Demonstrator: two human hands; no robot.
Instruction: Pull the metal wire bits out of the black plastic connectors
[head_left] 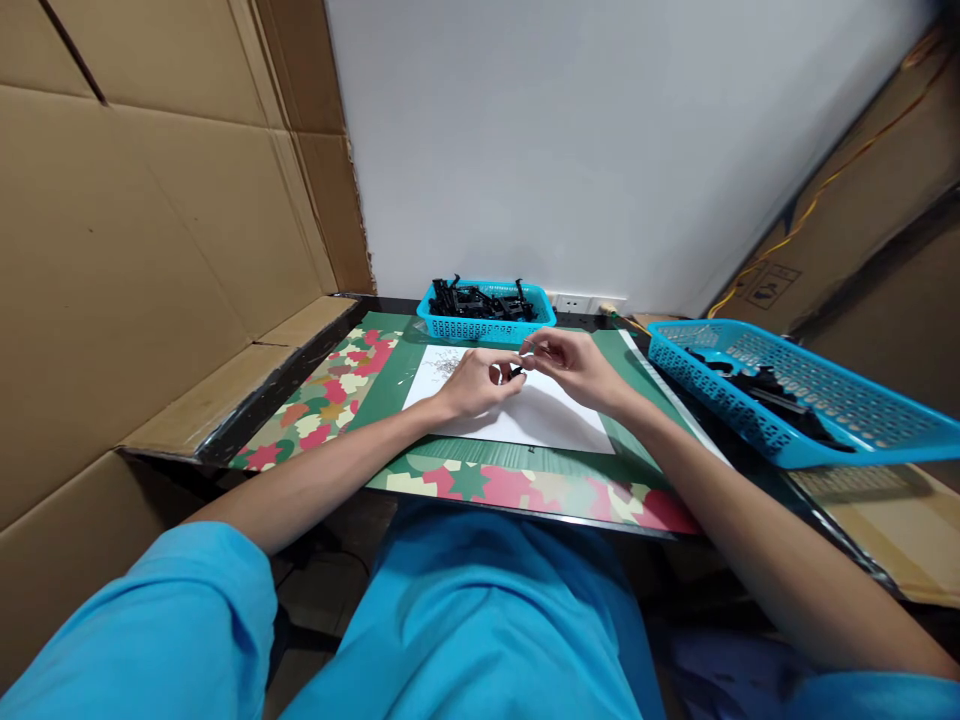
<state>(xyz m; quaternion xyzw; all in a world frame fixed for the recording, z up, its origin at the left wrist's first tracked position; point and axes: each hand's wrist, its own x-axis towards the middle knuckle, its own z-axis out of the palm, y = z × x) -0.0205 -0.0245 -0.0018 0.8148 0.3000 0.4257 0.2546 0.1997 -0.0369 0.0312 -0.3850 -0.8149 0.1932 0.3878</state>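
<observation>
Over a white sheet (540,415) on the green mat, my two hands meet, fingertips nearly touching. Between the thumb and fingers of my left hand (480,382) is a small black part (515,373), mostly hidden by the fingers. My right hand (574,368) is pinched just beside it; whatever its fingertips hold is too small to tell. A scatter of tiny metallic pieces (446,365) lies on the sheet left of my left hand.
A blue basket (480,328) of black parts stands behind the sheet against the wall. Another blue basket (862,400) with black parts is at the right. Cardboard panels (150,230) rise at the left. Wall sockets (574,302) show behind the table.
</observation>
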